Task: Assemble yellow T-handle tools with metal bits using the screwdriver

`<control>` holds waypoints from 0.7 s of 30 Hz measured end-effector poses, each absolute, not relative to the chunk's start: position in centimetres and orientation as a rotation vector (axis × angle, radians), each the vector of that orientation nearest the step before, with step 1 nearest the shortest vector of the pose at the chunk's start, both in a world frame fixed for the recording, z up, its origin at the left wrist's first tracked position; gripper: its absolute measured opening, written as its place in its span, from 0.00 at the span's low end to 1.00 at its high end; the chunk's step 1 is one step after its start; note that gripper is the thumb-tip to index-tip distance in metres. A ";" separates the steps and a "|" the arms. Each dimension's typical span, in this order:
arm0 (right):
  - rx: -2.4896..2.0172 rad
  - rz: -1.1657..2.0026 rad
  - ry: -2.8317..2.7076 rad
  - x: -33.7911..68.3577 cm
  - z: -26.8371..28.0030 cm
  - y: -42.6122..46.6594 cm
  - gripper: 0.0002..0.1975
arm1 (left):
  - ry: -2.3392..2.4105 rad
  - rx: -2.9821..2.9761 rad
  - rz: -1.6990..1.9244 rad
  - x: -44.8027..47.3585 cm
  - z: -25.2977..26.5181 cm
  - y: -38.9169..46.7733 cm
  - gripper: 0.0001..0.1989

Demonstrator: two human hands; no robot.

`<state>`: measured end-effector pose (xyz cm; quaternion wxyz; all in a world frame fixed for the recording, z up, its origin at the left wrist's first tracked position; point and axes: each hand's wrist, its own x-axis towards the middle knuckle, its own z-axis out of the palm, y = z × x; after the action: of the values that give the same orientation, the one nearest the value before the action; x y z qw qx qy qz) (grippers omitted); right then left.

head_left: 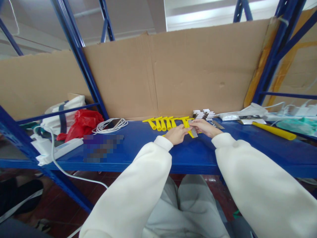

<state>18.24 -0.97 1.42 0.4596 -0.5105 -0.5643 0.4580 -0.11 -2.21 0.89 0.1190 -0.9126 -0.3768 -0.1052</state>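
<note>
My left hand (176, 135) and my right hand (205, 128) meet over the blue shelf, both with fingers closed. Between them is a yellow T-shaped plastic scraper handle (190, 134), gripped by the left fingers. The right fingers pinch a flat grey metal blade (194, 131) against it. How far the blade sits in the handle is hidden by my fingers. Just behind my hands lies a row of several similar yellow T-shaped handles (163, 125). Beside my right hand are small white-and-black packets (204, 114) in a stack and another flat metal blade (218, 124).
A coiled white cable (111, 125), a red plastic bag (83, 122) and a white power strip (64, 149) occupy the left. To the right lie a yellow tube (274, 131) and white plastic packaging (244, 112). Cardboard (198, 72) walls the back; blue posts (89, 72) frame the shelf.
</note>
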 end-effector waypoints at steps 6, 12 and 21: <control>-1.221 1.042 -1.365 18.8 1.4 -0.3 0.10 | -1.213 -2.641 -0.375 -0.1 0.8 -1.9 0.25; -1.629 0.332 -1.378 21.9 1.6 1.2 0.09 | -1.293 -2.636 -0.521 -0.6 0.8 -1.4 0.24; -2.168 0.029 -1.640 23.8 0.7 1.5 0.11 | -1.305 -2.613 -0.667 -0.6 0.6 -1.1 0.24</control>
<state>23.77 1.50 0.68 0.2099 -0.7796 -0.5899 0.0106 -0.58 -1.07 0.64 0.0728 -0.8699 -0.4344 -0.2219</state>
